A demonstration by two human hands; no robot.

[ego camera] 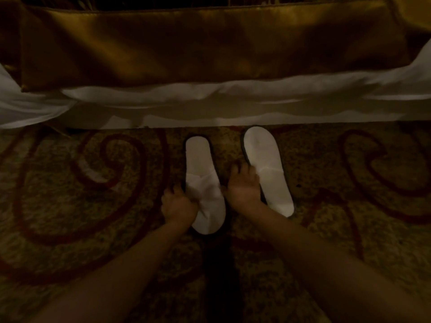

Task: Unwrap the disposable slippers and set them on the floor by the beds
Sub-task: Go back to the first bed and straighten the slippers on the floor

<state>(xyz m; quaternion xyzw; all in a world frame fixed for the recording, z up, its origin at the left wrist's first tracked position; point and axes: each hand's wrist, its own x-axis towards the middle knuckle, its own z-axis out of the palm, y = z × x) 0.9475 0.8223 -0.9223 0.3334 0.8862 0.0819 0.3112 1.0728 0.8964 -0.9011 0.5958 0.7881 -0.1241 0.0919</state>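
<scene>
2 white slippers (203,173) on carpet (93,206), frame centre, below bed (210,54); left hand (178,205) pinches left upper; right hand (243,186) spread on right slipper's edge.

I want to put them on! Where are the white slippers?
Both slippers lie side by side on the patterned carpet, mid-view, just before the bed's white sheet, one under each hand.

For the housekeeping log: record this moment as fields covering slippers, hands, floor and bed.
left slipper: white, flat on the carpet, heel end toward the bed
right slipper: white, flat on the carpet, beside the other, apart from it
left hand: grips the left slipper's toe cover
right hand: rests on the right slipper's inner edge
carpet: patterned, red swirls
bed: gold runner over white sheets
wrapping: none visible
</scene>
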